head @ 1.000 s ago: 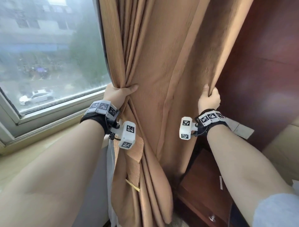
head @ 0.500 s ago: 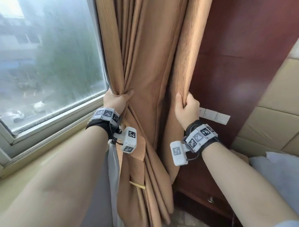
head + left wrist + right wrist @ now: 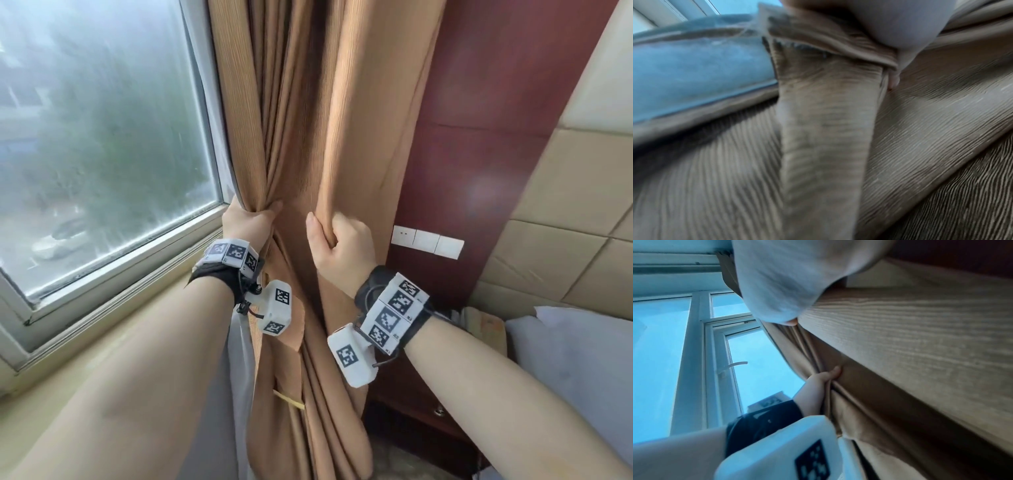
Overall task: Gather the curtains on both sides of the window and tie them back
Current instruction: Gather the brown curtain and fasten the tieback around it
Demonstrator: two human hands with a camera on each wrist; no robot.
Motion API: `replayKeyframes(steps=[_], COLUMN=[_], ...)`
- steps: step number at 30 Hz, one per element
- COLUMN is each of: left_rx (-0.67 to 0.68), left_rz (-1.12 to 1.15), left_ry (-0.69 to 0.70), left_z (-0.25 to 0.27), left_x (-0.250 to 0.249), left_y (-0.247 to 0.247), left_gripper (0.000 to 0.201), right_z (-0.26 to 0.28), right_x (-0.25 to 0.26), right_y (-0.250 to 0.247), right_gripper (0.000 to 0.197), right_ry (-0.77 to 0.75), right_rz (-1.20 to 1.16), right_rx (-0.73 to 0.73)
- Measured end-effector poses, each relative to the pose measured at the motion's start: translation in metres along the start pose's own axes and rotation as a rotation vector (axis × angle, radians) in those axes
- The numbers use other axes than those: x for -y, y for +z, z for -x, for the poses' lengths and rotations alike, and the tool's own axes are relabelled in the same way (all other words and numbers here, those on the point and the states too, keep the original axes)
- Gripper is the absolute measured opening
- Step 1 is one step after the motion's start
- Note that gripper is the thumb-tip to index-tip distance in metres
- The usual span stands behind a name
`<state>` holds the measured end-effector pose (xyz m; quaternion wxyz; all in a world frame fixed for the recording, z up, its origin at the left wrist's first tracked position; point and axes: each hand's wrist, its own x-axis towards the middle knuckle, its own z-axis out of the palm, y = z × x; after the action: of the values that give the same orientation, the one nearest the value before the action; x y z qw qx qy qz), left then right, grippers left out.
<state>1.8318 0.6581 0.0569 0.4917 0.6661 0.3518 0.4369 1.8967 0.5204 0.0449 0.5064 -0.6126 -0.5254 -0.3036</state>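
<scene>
A tan ribbed curtain (image 3: 308, 120) hangs in folds at the right side of the window (image 3: 96, 137). My left hand (image 3: 251, 219) grips its window-side folds at sill height. My right hand (image 3: 337, 243) grips the curtain's right edge a little lower, close beside the left hand. A tan tieback strip (image 3: 289, 322) hangs below my left wrist. In the left wrist view the curtain (image 3: 828, 129) fills the frame, with my palm at the top. In the right wrist view my left hand (image 3: 824, 378) holds the curtain (image 3: 910, 337) folds.
A thin grey sheer (image 3: 239, 377) hangs behind the curtain by the sill (image 3: 113, 308). A dark red wooden panel (image 3: 479, 137) with white wall switches (image 3: 428, 241) stands to the right. Padded beige wall tiles (image 3: 565, 222) and white bedding (image 3: 575, 359) lie further right.
My right hand has pulled the curtain's right edge leftward, close to my left hand, uncovering the wooden panel and switches. My left hand has kept its grip in place.
</scene>
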Motion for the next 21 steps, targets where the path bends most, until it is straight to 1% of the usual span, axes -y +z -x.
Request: replayKeyframes(steps=[3, 5, 7, 9, 11, 13, 16, 19, 20, 21], left_rx=[0.048, 0.085, 0.132, 0.184, 0.235, 0.291, 0.372, 0.469, 0.516, 0.577], left_rz=[0.012, 0.02, -0.003, -0.035, -0.053, -0.055, -0.014, 0.077, 0.087, 0.087], left_ry=[-0.002, -0.011, -0.01, -0.006, 0.004, 0.008, 0.029, 0.01, 0.009, 0.008], left_z=[0.002, 0.002, 0.002, 0.001, 0.0, -0.001, -0.001, -0.001, -0.004, -0.008], left_x=[0.0, 0.0, -0.001, -0.003, -0.006, -0.008, -0.009, -0.014, -0.016, -0.014], left_y=[-0.005, -0.009, -0.012, -0.015, -0.017, -0.019, -0.021, -0.023, -0.024, -0.025], left_gripper=[0.04, 0.038, 0.028, 0.011, 0.011, 0.005, 0.024, 0.046, 0.047, 0.043], right_z=[-0.001, 0.002, 0.005, 0.008, 0.009, 0.007, 0.005, 0.005, 0.003, 0.004], right_x=[0.006, 0.006, 0.004, 0.003, 0.001, 0.0, -0.004, -0.005, -0.006, -0.007], right_y=[0.013, 0.023, 0.033, 0.041, 0.047, 0.048, 0.049, 0.052, 0.054, 0.059], right_gripper=[0.033, 0.029, 0.025, 0.024, 0.022, 0.021, 0.024, 0.035, 0.035, 0.034], right_ry=[0.035, 0.044, 0.057, 0.085, 0.121, 0.163, 0.202, 0.232, 0.243, 0.264], right_rz=[0.011, 0.039, 0.055, 0.053, 0.025, -0.009, -0.03, -0.036, -0.03, -0.016], right_rx=[0.067, 0.144, 0.248, 0.349, 0.435, 0.481, 0.542, 0.597, 0.618, 0.639])
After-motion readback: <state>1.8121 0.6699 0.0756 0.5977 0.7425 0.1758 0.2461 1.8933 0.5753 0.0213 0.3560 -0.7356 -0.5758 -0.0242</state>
